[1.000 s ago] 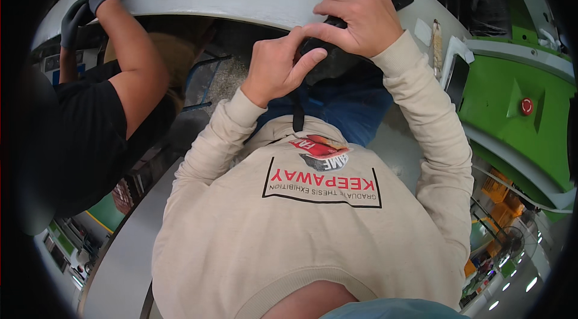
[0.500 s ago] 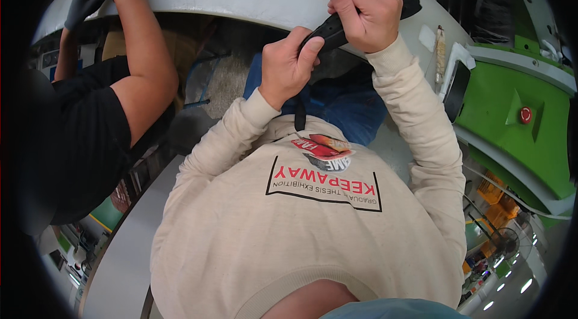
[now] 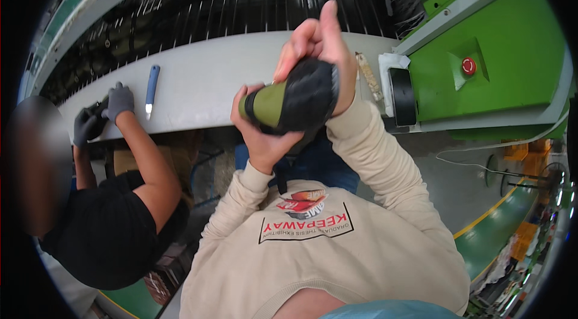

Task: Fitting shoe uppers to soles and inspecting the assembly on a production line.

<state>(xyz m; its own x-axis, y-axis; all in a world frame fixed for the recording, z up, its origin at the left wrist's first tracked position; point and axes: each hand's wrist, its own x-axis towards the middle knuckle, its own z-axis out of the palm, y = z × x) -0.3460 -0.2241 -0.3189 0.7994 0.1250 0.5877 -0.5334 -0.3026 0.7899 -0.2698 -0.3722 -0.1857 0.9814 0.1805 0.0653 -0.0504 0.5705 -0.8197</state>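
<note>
An olive-green and black shoe is held up in front of my chest, its rounded black end toward the right. My left hand wraps round the green end, thumb on the near side. Against the black end lies the palm of my right hand. Its bent fingers reach over the far side of the shoe and one digit sticks up; part of its grip is hidden behind the shoe. Below the shoe and beyond it is the pale worktop.
A blue-handled knife lies on the worktop to the left. Beside it, a co-worker's gloved hands handle a dark piece. Behind runs a rack of metal rods. At right are a black device and a green machine with a red button.
The view has shifted, showing more of the rack. Both hands have turned the shoe so its green side and rounded black end show. My right hand's closed grip has changed to one with a digit raised.
</note>
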